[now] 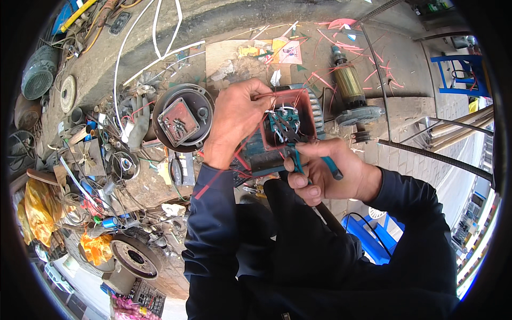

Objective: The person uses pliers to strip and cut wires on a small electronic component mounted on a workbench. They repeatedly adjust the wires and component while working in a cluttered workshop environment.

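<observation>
In front of me is a motor with a teal finned housing [316, 106] and an open terminal box [300, 96] with red inner walls. Inside the box sits a teal terminal block [282, 116] with metal studs and white wire ends. My left hand [234, 114] is closed at the box's left rim, its fingertips pinching a thin red wire. Teal-handled pliers [333, 167] are in my right hand [336, 170], fingers wrapped round the handles. The pliers' jaws point into the box, over the terminal block; what they grip is too small to tell.
A round metal housing [158, 125] holding a cover and small screws lies left. A motor rotor [349, 85] stands at the right, near scattered red sleeving [386, 66]. Spare pliers [176, 169], a glove [140, 125] and tangled wires clutter the left. Steel rods [437, 160] cross the right side.
</observation>
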`<state>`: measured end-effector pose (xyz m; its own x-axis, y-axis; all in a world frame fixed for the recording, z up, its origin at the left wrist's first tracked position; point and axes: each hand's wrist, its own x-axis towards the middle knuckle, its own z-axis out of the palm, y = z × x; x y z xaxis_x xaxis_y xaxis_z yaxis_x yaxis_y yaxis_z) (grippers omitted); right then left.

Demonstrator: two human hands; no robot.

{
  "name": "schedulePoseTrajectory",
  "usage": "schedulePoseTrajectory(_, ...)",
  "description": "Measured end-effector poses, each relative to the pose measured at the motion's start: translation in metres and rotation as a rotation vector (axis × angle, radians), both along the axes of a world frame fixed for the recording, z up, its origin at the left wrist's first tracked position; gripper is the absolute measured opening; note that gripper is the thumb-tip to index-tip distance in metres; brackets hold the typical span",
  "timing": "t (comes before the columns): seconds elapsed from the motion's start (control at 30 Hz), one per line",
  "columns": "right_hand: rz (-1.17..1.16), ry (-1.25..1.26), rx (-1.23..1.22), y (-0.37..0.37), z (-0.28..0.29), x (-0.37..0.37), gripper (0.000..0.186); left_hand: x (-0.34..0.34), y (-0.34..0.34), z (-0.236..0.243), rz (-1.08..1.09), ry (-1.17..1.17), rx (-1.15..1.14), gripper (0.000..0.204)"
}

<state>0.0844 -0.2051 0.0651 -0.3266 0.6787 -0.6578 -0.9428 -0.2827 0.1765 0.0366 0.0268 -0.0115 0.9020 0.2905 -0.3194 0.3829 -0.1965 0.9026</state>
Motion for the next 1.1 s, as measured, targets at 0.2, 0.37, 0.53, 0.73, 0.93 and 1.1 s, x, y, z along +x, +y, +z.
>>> schedulePoseTrajectory(0.2,-0.071,0.040,0.025,0.003,-0.002,-0.014,0.028,-0.001,-0.001,0.000,0.002,-0.035,0.065,0.010)
schedulePoseTrajectory(0.37,-0.166,0.069,0.009,0.013,0.002,-0.028,0.021,-0.001,-0.002,0.001,0.009,-0.030,0.073,0.009)
schedulePoseTrajectory(0.53,-0.305,0.088,0.025,0.024,0.005,-0.046,0.019,-0.001,-0.004,-0.001,0.018,-0.041,0.045,0.011)
schedulePoseTrajectory(0.73,-0.430,0.096,0.091,0.035,0.003,-0.060,0.021,0.000,-0.004,-0.002,0.029,-0.045,0.044,0.012)
schedulePoseTrajectory(0.93,-0.136,-0.139,0.033,0.002,0.004,-0.042,0.036,-0.003,-0.005,-0.003,0.028,-0.043,0.060,0.013)
schedulePoseTrajectory(1.1,0.004,-0.240,0.112,-0.037,0.005,-0.019,0.043,-0.003,-0.005,-0.006,0.026,-0.067,0.018,0.014)
